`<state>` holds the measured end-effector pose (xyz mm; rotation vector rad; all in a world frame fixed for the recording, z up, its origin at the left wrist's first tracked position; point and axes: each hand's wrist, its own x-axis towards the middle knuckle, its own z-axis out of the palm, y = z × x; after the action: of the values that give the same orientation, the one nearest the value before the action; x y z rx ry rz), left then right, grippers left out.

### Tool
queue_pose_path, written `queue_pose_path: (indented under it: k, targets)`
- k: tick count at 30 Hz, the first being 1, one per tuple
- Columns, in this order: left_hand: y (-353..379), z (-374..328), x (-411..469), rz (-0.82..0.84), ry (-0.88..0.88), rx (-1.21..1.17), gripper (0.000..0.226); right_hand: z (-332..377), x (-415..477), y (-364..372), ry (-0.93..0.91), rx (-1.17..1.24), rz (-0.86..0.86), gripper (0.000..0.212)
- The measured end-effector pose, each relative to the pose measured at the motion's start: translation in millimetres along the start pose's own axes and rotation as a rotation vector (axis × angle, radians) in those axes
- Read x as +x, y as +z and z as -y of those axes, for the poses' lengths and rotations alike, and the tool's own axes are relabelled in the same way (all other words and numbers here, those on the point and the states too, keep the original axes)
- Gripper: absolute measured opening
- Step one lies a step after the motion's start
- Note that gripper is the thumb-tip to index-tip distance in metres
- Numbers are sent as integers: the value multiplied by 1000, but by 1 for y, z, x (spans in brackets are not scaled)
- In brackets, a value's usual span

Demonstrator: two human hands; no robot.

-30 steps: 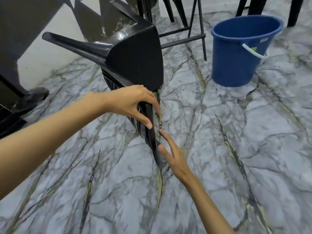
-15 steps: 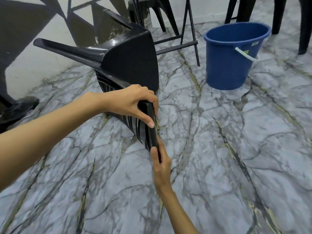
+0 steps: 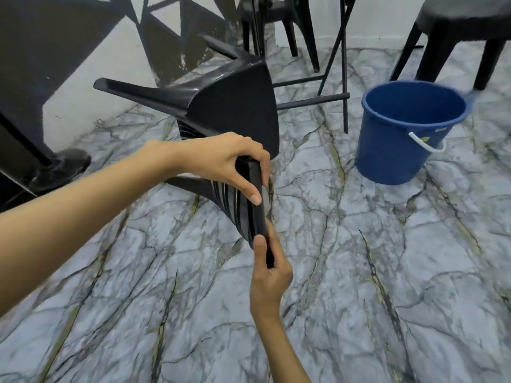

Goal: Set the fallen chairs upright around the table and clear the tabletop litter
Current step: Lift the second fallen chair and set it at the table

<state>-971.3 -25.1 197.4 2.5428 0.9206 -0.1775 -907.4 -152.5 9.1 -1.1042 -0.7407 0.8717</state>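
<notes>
My left hand [image 3: 218,161] reaches in from the left edge of the frame, forearm stretched long across the marble floor [image 3: 387,272], wrist slightly bent down. Its fingers are curled over the top rail [image 3: 255,208] of the black plastic chair [image 3: 235,109], and the thumb [image 3: 249,189] lies flat along the near side of the rail, so the rail is pinched between thumb and fingers.

My right hand [image 3: 269,277] comes up from the bottom centre of the frame, forearm nearly vertical. It grips the lower end of the same rail: the thumb [image 3: 260,250] presses up the left face and the fingers wrap round the right side, close together. The two hands are near each other on the rail but not touching.

The chair is in the centre of the frame, tipped on its side, seat facing me, one leg [image 3: 138,91] pointing to the upper left toward the painted wall [image 3: 83,106]. I cannot tell which parts of it touch the floor.

A blue bucket [image 3: 403,145] with a white handle stands upright at the right, well apart from the chair. A black stool [image 3: 456,17] stands in the upper right corner.
</notes>
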Motion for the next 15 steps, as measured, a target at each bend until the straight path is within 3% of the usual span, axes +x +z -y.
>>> queue_pose_path:
  k: [8,15]
  targets:
    - [-205,23,-41,-4,-101,-219,40,178,67,104,-19,-220,38,46]
    - [-352,99,-79,59,-242,-230,43,289,118,233,-2,-388,12,58]
